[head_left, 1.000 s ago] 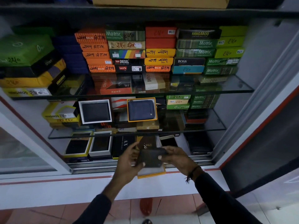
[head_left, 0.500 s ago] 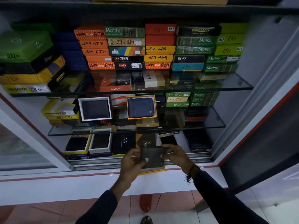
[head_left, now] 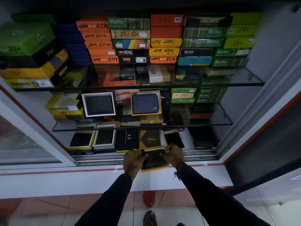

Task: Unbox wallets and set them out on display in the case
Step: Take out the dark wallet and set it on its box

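Observation:
A dark wallet (head_left: 154, 159) lies inside an open yellow-edged box (head_left: 156, 169) on the case's sliding-door track at the bottom front. My left hand (head_left: 132, 161) grips the left side of the wallet and box. My right hand (head_left: 173, 154) grips the right side, fingers over the box's top right corner. Behind the box lies its brown lid (head_left: 149, 138) on the bottom shelf. Displayed wallets stand on the middle glass shelf: a dark one in a white box (head_left: 98, 104) and a blue one in a yellow box (head_left: 145, 103).
Two open boxed wallets (head_left: 92, 137) and a black AX box (head_left: 127, 139) sit bottom left. A phone (head_left: 173, 138) lies right of the lid. Stacked closed boxes (head_left: 162, 39) fill the top glass shelf. A white ledge (head_left: 81, 181) runs below the case.
Both hands have lowered the wallet from above the box down into it. The hands now sit on the box's sides.

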A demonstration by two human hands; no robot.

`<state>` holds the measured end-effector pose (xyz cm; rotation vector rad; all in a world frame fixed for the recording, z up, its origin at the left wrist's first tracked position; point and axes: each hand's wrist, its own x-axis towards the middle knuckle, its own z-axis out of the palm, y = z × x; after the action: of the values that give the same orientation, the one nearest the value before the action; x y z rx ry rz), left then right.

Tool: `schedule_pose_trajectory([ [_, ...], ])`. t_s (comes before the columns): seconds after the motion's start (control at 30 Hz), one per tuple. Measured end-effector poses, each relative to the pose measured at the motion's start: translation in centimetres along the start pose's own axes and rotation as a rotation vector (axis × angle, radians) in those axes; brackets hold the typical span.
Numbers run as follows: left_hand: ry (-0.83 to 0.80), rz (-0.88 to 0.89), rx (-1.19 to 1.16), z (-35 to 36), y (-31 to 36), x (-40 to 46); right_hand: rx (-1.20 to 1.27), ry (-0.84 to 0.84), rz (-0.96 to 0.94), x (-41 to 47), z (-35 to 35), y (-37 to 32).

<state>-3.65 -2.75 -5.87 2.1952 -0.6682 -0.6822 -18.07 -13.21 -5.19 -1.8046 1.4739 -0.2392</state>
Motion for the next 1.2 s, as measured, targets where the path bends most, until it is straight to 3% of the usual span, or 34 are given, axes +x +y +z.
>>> schedule_pose_trajectory([
  [0.33, -0.333, -0.073, -0.071, -0.5, -0.8, 0.3, 0.0, 0.031, 0.092, -0.7, -0.1, 0.7],
  [0.53, -0.148, 0.083, 0.11, 0.3, -1.1, -0.2, 0.042, 0.072, 0.123, -1.0, 0.7, 0.8],
  [0.8, -0.14, 0.103, 0.03, -0.7, -0.6, -0.4, 0.219, 0.053, 0.194, -1.0, -0.2, 0.9],
  [0.97, -0.04, 0.386, -0.054, -1.2, 2.7, -3.4, 0.477, 0.182, 0.068, -2.2, -4.5, 1.0],
  [1.2, 0.122, 0.61, -0.076, -1.6, 10.8, -4.8, 0.569, 0.362, -0.109, -2.3, -13.5, -1.4],
])
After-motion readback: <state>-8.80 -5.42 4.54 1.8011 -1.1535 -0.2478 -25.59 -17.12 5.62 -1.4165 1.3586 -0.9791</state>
